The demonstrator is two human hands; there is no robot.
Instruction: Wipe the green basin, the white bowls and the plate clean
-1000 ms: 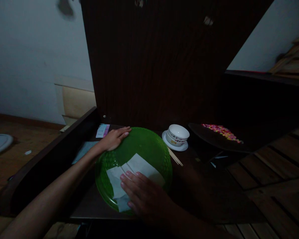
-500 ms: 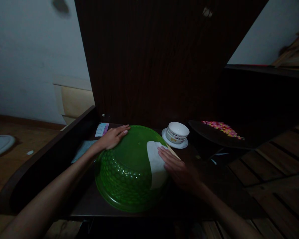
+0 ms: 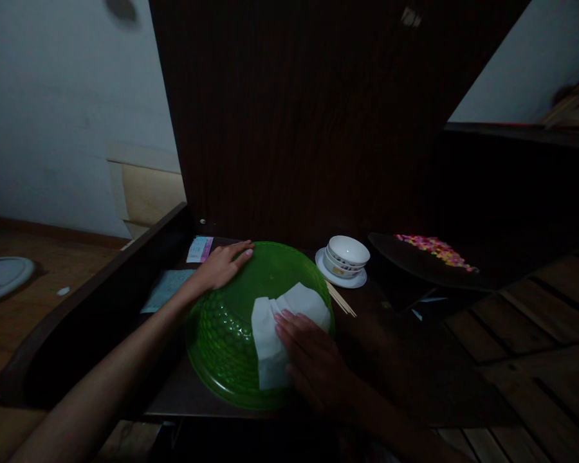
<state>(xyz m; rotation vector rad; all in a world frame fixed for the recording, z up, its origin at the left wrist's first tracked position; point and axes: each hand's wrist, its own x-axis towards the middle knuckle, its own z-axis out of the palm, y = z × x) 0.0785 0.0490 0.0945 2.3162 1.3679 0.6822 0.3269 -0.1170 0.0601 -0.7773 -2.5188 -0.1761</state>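
The cloth [image 3: 267, 341] has shifted leftward under the flattened right hand [image 3: 316, 360], while the outspread left hand [image 3: 222, 267] apparently steadies the basin [image 3: 222, 350].

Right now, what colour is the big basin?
The basin is green, seen best in the head view.

premises appear domestic, a room in a home: stacked bowls [image 3: 346, 253] on a white dish [image 3: 359, 281] and chopsticks [image 3: 341, 300] on a dark wooden surface [image 3: 183, 402], slatted wood [image 3: 531, 312] at right, plain pale wall [image 3: 67, 96], brown floor [image 3: 67, 257]
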